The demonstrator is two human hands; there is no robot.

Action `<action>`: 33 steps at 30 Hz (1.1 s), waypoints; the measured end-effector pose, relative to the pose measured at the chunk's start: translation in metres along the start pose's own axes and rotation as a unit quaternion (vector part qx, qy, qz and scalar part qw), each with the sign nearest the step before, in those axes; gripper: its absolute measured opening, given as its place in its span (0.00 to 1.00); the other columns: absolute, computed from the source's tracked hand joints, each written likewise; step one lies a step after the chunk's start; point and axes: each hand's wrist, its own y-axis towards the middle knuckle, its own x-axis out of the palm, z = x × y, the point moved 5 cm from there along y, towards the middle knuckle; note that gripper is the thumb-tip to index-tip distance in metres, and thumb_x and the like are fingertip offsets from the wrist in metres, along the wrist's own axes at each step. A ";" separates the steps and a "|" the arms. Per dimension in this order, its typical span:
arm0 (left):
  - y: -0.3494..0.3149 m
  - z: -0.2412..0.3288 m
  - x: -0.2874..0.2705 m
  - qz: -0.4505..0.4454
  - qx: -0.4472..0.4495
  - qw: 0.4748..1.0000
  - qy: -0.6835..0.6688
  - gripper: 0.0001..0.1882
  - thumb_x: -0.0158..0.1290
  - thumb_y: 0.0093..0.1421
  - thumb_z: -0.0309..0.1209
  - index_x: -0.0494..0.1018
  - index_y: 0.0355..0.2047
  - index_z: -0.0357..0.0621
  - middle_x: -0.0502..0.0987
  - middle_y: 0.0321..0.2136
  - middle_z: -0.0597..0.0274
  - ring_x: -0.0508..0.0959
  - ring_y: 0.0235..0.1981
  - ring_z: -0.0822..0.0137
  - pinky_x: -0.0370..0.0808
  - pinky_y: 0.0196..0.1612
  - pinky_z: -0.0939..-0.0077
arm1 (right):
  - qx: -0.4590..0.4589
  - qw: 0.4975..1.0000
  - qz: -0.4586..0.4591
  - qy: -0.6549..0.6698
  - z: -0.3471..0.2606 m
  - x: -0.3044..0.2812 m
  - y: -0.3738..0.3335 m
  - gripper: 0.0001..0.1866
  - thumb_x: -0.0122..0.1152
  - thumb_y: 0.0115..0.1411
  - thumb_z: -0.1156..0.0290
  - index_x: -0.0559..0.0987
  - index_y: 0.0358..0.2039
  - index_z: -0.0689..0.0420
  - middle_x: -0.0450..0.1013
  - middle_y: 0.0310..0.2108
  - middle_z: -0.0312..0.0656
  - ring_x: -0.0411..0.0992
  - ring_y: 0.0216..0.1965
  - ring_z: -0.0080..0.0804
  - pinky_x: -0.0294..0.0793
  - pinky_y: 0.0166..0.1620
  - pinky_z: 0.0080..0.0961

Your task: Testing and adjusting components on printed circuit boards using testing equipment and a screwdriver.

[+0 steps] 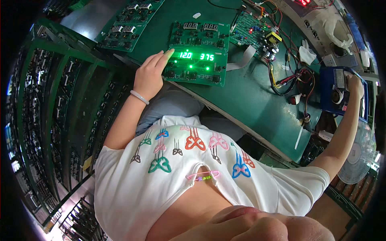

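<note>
Left hand [150, 74] lies flat with the fingers stretched out together, gripping nothing, its fingertips [169, 52] touching the left edge of a green circuit board [196, 66] whose two displays glow green. That lit circuit board lies on the green tabletop [249, 100], near its front edge, and a second board with dark displays [200, 35] sits just behind it, touching or nearly so. A pale bangle [139, 97] circles the left wrist. Right hand [355, 85] reaches far to the right and rests on a blue box-shaped device [337, 93]; whether its fingers are closed around anything I cannot tell. Between the two hands, a tangle of red, black and yellow wires [289, 78] runs across the tabletop toward another populated board [257, 30]. Racks of boards [60, 100] stand to the left.
</note>
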 end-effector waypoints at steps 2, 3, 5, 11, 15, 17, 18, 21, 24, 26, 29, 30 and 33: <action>0.006 0.000 -0.001 -0.007 0.005 1.000 0.002 0.33 0.46 0.52 0.16 0.69 0.60 0.54 0.77 0.49 0.51 0.76 0.51 0.55 0.76 0.51 0.65 | 0.062 0.997 -0.025 0.029 0.008 0.009 0.005 0.26 0.42 0.68 0.45 0.78 0.53 0.49 0.74 0.54 0.47 0.72 0.55 0.52 0.75 0.51 0.49; 0.008 -0.001 -0.002 -0.010 0.006 1.000 0.002 0.33 0.46 0.52 0.16 0.69 0.60 0.54 0.77 0.49 0.51 0.76 0.51 0.55 0.76 0.51 0.65 | 0.061 0.997 -0.029 0.028 0.007 0.013 0.006 0.26 0.42 0.68 0.45 0.78 0.53 0.49 0.74 0.54 0.47 0.72 0.55 0.52 0.75 0.51 0.49; 0.009 -0.003 -0.002 -0.021 0.000 0.999 -0.025 0.37 0.44 0.48 0.12 0.70 0.59 0.54 0.77 0.48 0.52 0.76 0.50 0.53 0.75 0.52 0.62 | 0.122 0.991 -0.029 0.037 0.003 0.005 -0.004 0.27 0.41 0.67 0.44 0.79 0.52 0.48 0.74 0.55 0.46 0.72 0.55 0.51 0.75 0.52 0.48; 0.010 -0.003 -0.007 -0.019 0.001 1.000 -0.007 0.32 0.45 0.52 0.16 0.72 0.57 0.54 0.78 0.47 0.55 0.77 0.49 0.57 0.77 0.48 0.66 | 0.269 0.945 -0.124 0.137 0.059 0.021 0.038 0.39 0.38 0.63 0.31 0.77 0.57 0.49 0.73 0.57 0.41 0.72 0.57 0.43 0.71 0.53 0.46; 0.006 -0.003 -0.011 -0.014 -0.023 1.000 -0.001 0.32 0.45 0.52 0.16 0.72 0.57 0.53 0.78 0.47 0.55 0.77 0.49 0.57 0.77 0.48 0.66 | 0.259 0.961 -0.067 0.075 0.049 0.014 0.037 0.35 0.41 0.64 0.34 0.77 0.57 0.45 0.74 0.56 0.39 0.73 0.56 0.42 0.72 0.51 0.46; 0.009 -0.002 -0.008 -0.012 -0.016 1.000 -0.016 0.32 0.45 0.51 0.16 0.72 0.57 0.53 0.77 0.48 0.54 0.77 0.50 0.57 0.77 0.49 0.65 | 0.248 0.966 -0.053 0.049 0.072 0.022 0.048 0.33 0.42 0.64 0.36 0.77 0.57 0.44 0.75 0.55 0.39 0.73 0.56 0.41 0.72 0.51 0.46; 0.013 -0.002 -0.005 -0.013 -0.009 1.000 -0.026 0.32 0.45 0.51 0.16 0.72 0.57 0.53 0.77 0.48 0.54 0.77 0.50 0.57 0.77 0.49 0.65 | 0.262 0.958 -0.094 0.073 0.118 0.052 0.073 0.31 0.43 0.65 0.38 0.77 0.57 0.43 0.75 0.55 0.38 0.73 0.56 0.40 0.72 0.51 0.46; 0.010 0.004 -0.008 -0.021 -0.024 0.999 -0.002 0.33 0.45 0.51 0.15 0.71 0.58 0.54 0.77 0.49 0.54 0.76 0.50 0.56 0.77 0.50 0.65 | 0.202 0.971 -0.083 0.099 0.081 0.064 0.095 0.24 0.56 0.62 0.51 0.80 0.50 0.54 0.75 0.53 0.49 0.74 0.54 0.47 0.74 0.49 0.44; 0.006 -0.013 0.004 -0.008 -0.011 0.999 -0.046 0.33 0.45 0.50 0.15 0.71 0.58 0.53 0.77 0.49 0.54 0.76 0.50 0.56 0.76 0.50 0.65 | -0.054 0.995 0.047 -0.071 0.171 0.070 0.128 0.15 0.61 0.58 0.64 0.76 0.42 0.60 0.76 0.39 0.56 0.76 0.42 0.57 0.76 0.41 0.43; 0.008 -0.002 -0.006 -0.017 -0.022 1.000 -0.013 0.34 0.45 0.50 0.15 0.71 0.58 0.54 0.77 0.49 0.55 0.76 0.51 0.56 0.76 0.50 0.65 | -0.106 0.993 0.054 -0.027 0.113 0.078 0.126 0.14 0.60 0.59 0.65 0.76 0.41 0.60 0.76 0.37 0.56 0.75 0.40 0.57 0.74 0.40 0.45; 0.010 -0.002 -0.003 -0.013 -0.010 1.000 -0.021 0.34 0.45 0.50 0.15 0.71 0.58 0.54 0.77 0.49 0.55 0.76 0.51 0.56 0.76 0.51 0.65 | -0.168 0.966 0.194 0.031 0.117 0.069 0.093 0.11 0.53 0.62 0.66 0.75 0.39 0.59 0.74 0.32 0.54 0.74 0.37 0.55 0.70 0.39 0.43; 0.009 0.000 -0.005 -0.015 -0.017 1.000 -0.013 0.34 0.45 0.50 0.15 0.71 0.58 0.54 0.77 0.49 0.55 0.76 0.51 0.56 0.76 0.51 0.65 | -0.161 0.965 0.187 0.093 0.095 0.065 0.088 0.11 0.49 0.64 0.65 0.75 0.39 0.58 0.74 0.34 0.54 0.73 0.38 0.55 0.69 0.40 0.42; 0.007 0.000 -0.007 -0.012 -0.023 1.000 -0.015 0.34 0.45 0.50 0.15 0.71 0.58 0.53 0.77 0.49 0.55 0.75 0.51 0.56 0.76 0.51 0.65 | -0.130 0.982 0.115 0.077 0.074 0.053 0.075 0.15 0.38 0.68 0.64 0.73 0.46 0.56 0.73 0.47 0.53 0.74 0.43 0.55 0.71 0.42 0.43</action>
